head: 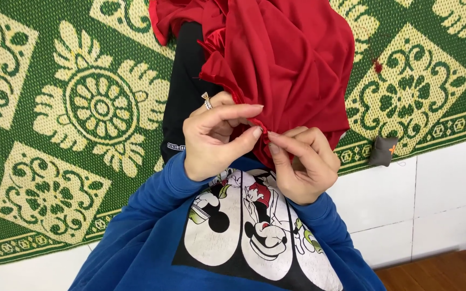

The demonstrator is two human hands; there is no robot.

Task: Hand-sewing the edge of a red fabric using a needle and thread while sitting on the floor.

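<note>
— Green patterned mat (71, 108) lies left of the hands?
— Yes. Left hand (214, 143) and right hand (303, 161) both pinch the red cloth's (292, 59) edge between them; its bulk runs straight away, equally near each. A small dark cushion (382, 151) sits right.

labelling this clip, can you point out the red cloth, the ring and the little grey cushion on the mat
red cloth (287, 59), head view, on the broad bunched middle
ring (207, 103), head view, on the band on a left hand (214, 140) finger
grey cushion (382, 150), head view, on its middle
</note>
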